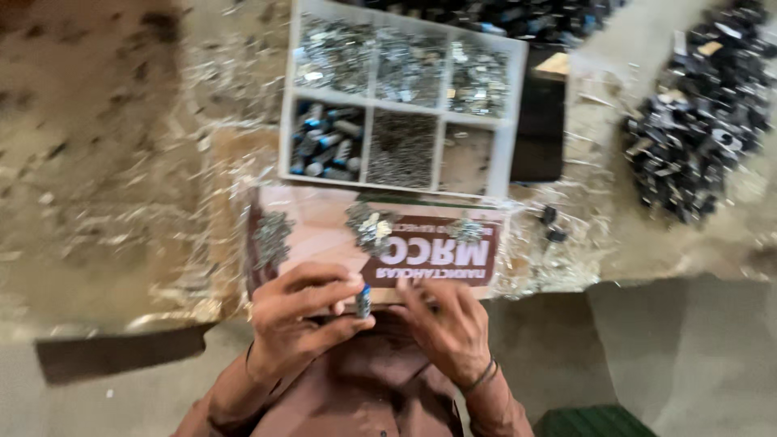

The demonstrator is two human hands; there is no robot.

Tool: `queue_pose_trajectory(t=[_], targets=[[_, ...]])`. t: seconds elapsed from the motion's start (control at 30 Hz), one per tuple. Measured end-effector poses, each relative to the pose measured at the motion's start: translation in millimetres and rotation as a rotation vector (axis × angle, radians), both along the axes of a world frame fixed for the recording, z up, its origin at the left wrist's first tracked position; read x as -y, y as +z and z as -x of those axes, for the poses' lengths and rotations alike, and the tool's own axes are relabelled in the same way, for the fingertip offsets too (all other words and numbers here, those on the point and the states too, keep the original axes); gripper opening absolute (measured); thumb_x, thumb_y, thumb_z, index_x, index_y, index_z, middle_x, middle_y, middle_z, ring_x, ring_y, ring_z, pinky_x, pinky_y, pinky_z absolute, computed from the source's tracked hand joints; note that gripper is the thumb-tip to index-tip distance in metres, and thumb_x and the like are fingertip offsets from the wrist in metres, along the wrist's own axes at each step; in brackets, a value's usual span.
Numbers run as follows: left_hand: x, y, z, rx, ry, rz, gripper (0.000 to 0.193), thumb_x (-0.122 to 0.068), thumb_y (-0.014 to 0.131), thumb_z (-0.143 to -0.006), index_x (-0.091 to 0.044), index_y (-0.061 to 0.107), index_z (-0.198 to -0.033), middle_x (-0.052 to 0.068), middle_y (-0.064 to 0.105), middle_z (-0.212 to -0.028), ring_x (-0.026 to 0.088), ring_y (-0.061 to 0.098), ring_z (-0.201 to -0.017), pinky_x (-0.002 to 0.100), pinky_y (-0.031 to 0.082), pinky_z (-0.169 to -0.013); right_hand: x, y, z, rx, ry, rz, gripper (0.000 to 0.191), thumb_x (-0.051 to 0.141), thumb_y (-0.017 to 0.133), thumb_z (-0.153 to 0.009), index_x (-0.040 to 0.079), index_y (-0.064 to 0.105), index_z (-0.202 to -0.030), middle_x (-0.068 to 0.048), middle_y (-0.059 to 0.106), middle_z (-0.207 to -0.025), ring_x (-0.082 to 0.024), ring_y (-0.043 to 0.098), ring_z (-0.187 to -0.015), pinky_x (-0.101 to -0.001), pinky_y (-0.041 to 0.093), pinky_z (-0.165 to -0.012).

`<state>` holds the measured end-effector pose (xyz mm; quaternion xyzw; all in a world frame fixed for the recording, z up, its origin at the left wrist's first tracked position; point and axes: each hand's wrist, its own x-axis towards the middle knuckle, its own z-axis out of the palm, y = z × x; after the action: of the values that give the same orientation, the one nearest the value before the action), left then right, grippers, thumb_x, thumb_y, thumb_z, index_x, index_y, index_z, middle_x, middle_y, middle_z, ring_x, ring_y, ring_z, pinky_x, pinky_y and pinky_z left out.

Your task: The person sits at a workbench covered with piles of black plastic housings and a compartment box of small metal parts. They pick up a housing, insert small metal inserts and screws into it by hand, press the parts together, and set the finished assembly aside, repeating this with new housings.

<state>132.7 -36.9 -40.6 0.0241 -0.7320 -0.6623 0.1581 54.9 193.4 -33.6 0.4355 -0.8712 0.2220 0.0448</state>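
Head view shows the left hand [299, 320] closed in a pinching grip on a small blue-and-silver cylindrical part [363, 302], held close to the body just below the brown-and-white printed cardboard sheet [324, 235]. The right hand [449, 324] hovers beside it, fingers loosely spread, holding nothing visible. Small heaps of silvery metal bits [371, 226] lie on the card, beyond it a white compartmented plastic tray [518, 89] on the bench; fitting a piece looks in hand, calling for fine alignment.
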Motion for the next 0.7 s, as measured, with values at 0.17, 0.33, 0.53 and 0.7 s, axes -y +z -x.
queue_pose_trajectory(t=[0.17,0.33,0.53,0.7], targets=[[-17,0,10,-0.005,-0.096,-0.055,0.044,-0.011,0.092,-0.076,-0.007,0.076,-0.117,0.01,0.073,-0.111,0.012,0.067,-0.078,0.024,0.059,-0.067,-24,-10,-21,0.398,0.003,0.577,0.02,0.002,0.081,-0.091,0.006,0.071,-0.108,-0.008,0.071,-0.1,-0.023,0.074,-0.082,-0.0309,0.062,-0.073],[-29,7,21,-0.122,-0.179,0.038,0.045,-0.013,0.092,-0.078,-0.009,0.074,-0.119,0.01,0.072,-0.113,0.016,0.073,-0.088,0.027,0.06,-0.074,-17,3,-28,0.476,-0.334,0.664,0.017,-0.003,0.08,-0.084,0.0,0.071,-0.098,-0.016,0.076,-0.096,-0.024,0.076,-0.077,-0.0287,0.061,-0.067],[-29,13,24,-0.11,-0.25,0.032,0.042,-0.01,0.088,-0.082,-0.009,0.074,-0.122,0.01,0.071,-0.117,0.017,0.073,-0.091,0.027,0.061,-0.075,-2,28,-20,0.169,-0.347,0.538,0.022,-0.006,0.083,-0.08,0.0,0.071,-0.097,-0.013,0.072,-0.092,-0.02,0.072,-0.08,-0.0274,0.057,-0.072],[-29,9,19,-0.073,-0.26,-0.018,0.041,-0.008,0.087,-0.085,-0.008,0.074,-0.124,0.009,0.071,-0.12,0.013,0.071,-0.085,0.026,0.06,-0.075,-2,33,-24,0.422,-0.312,0.635,0.021,-0.011,0.078,-0.079,0.001,0.074,-0.096,-0.011,0.069,-0.094,-0.019,0.068,-0.083,-0.0265,0.054,-0.074]])
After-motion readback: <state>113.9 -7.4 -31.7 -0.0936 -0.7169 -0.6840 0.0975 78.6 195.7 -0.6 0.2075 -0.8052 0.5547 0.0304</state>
